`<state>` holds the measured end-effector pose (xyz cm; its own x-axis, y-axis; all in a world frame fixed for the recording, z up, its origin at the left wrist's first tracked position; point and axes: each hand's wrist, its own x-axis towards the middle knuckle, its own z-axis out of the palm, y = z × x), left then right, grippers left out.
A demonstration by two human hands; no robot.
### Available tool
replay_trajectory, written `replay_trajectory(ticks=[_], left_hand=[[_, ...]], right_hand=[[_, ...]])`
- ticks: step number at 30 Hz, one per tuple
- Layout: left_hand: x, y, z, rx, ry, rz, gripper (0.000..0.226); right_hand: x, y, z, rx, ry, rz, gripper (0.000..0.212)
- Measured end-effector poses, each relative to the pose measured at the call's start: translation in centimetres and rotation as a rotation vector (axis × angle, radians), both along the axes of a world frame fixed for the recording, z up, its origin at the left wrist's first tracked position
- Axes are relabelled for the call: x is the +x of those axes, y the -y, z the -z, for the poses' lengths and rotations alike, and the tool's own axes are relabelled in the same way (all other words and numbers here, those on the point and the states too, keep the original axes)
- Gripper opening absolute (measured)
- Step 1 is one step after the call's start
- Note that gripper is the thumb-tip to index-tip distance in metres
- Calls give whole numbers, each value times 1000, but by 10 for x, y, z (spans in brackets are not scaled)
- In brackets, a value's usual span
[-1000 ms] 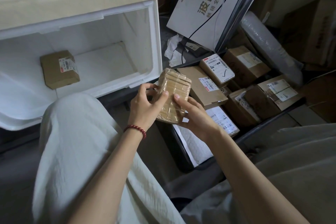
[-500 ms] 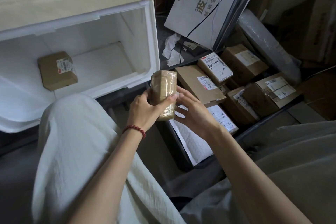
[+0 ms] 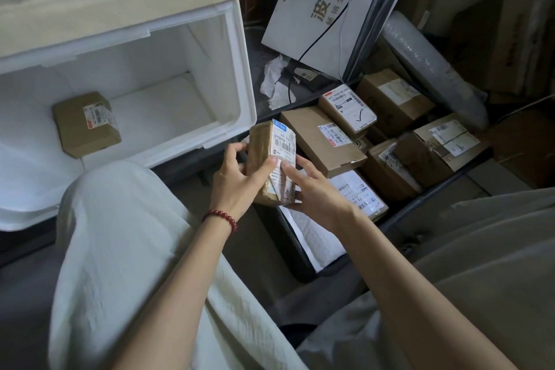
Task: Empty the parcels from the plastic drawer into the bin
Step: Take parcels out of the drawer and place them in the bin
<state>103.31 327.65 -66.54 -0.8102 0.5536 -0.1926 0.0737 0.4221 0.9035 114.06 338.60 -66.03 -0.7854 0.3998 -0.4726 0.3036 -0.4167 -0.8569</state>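
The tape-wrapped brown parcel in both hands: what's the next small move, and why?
Probably lower the tape-wrapped brown parcel into the black bin: left hand and right hand hold it above its near edge, and one brown cardboard box waits in the white plastic drawer.

Floor (image 3: 259, 48), apparently, bears drawer (image 3: 240, 75) and bin (image 3: 282, 243).

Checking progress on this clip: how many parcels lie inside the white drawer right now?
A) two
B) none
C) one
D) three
C: only one brown parcel lies on the drawer floor. The held parcel is outside it, gripped between the left hand and right hand.
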Motion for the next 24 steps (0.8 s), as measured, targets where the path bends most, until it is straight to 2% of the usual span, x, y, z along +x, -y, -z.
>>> replay_trajectory(ticks=[4,7,11,14,18,21,24], left_hand=[[1,-2,-2,41,17,0,51],[0,-2,-2,5,-55,14,63],[-2,-12,-6,-14,-78,71,55],[-1,-30,-8,-3,-151,138,48],[9,-56,-4,12,-247,264,52],[21,-69,1,30,-255,321,54],[29,-86,4,12,-269,355,54]], right_hand=[[3,-2,0,-14,31,-11,48],[6,-3,1,-16,40,24,51],[12,-11,1,19,44,89,53],[19,-20,2,29,4,211,57],[33,-33,8,47,-32,398,55],[45,-39,13,83,-19,470,48],[53,-46,16,124,-11,554,55]])
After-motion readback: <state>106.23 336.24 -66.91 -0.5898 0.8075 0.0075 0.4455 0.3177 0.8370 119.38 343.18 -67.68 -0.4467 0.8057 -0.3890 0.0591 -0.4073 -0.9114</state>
